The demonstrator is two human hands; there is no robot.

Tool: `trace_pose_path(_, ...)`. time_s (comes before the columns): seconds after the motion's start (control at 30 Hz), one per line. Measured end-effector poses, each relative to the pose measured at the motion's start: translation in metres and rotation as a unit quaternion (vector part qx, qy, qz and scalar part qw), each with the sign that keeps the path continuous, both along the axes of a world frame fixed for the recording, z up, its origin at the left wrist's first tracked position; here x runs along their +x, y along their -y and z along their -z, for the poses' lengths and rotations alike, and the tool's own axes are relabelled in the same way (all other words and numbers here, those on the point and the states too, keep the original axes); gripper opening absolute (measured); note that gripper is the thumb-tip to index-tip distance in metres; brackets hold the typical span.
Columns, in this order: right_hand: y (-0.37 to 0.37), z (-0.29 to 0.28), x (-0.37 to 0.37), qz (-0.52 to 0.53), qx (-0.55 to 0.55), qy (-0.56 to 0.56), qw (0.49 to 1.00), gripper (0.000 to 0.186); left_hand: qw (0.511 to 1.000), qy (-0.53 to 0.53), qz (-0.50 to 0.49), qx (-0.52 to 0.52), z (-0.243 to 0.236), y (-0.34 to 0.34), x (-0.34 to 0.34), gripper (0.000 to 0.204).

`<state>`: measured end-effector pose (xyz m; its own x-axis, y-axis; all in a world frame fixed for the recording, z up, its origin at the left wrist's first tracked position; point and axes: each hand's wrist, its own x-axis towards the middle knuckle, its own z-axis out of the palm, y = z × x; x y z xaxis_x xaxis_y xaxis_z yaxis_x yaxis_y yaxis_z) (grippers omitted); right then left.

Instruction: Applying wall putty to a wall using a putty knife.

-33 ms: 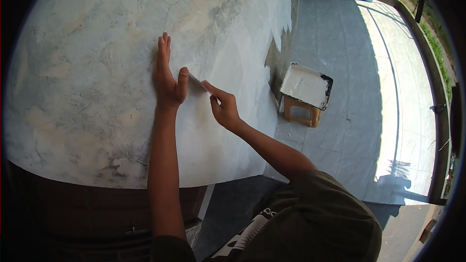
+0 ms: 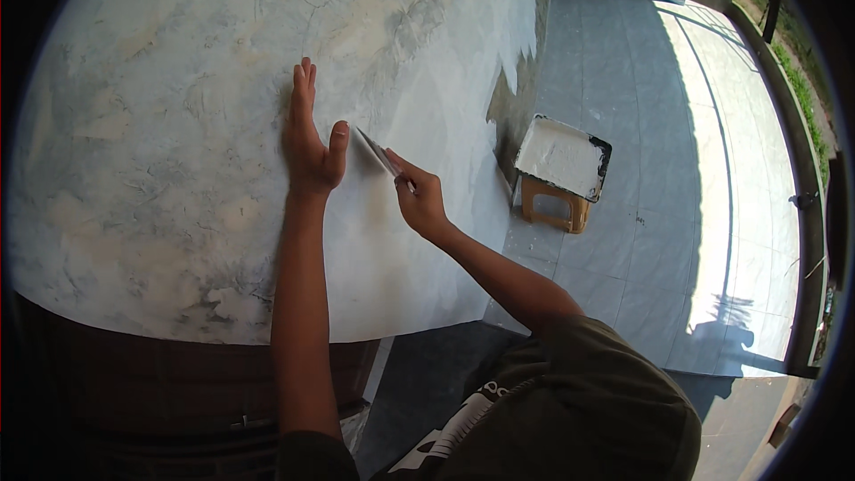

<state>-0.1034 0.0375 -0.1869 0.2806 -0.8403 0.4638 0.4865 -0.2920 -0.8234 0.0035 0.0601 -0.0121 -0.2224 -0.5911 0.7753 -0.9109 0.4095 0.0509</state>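
My left hand [image 2: 313, 150] rests edge-on along the patchy grey-white wall [image 2: 169, 134], its fingers stretched upward and its thumb apart. Nothing is in it. To its right, my right hand [image 2: 421, 203] is closed around the handle of a putty knife [image 2: 375, 150], whose thin blade slants up and left. The blade tip is a little to the right of my left thumb, with a narrow gap between them. Whether the blade touches the wall I cannot tell. Smooth white coating covers the wall to the right of my hands; rougher, stained plaster with a crack lies to the left.
A black-rimmed tray [image 2: 563, 158] of white paste stands on a small tan stool [image 2: 554, 206] at the right. Grey floor tiles [image 2: 623, 249] run past it toward a low edge wall [image 2: 799, 214]. Below the wall is a dark brown panelled surface [image 2: 160, 383].
My right hand has shifted slightly right and down with the putty knife, so its blade has come away from my left thumb and shows more fully. My left hand has barely moved.
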Motion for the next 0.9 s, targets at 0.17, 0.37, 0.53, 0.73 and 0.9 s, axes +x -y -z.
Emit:
trace_pose_path(0.17, 0.040, 0.014, -0.010, 0.035, 0.127, 0.008, 0.991, 0.045, 0.999, 0.033, -0.008, 0.003, 0.002, 0.006, -0.001, 0.085)
trace_pose_path(0.37, 0.073, -0.027, -0.012, 0.066, 0.129, -0.003, 0.989, 0.033, 0.999, 0.038, -0.014, 0.007, 0.003, 0.004, -0.002, 0.089)
trace_pose_path(0.53, 0.108, -0.087, 0.029, 0.158, 0.020, 0.044, 0.986, 0.045, 1.000, 0.020, -0.022, 0.010, 0.004, 0.000, -0.007, 0.091)
trace_pose_path(0.73, 0.120, -0.106, 0.073, 0.201, -0.163, 0.029, 0.965, 0.068, 1.000, 0.011, -0.017, 0.012, 0.003, 0.003, -0.007, 0.092)
trace_pose_path(0.9, 0.086, -0.077, 0.059, 0.140, -0.193, 0.056, 0.970, 0.072, 1.000, -0.010, -0.004, 0.015, 0.005, 0.006, -0.006, 0.093)
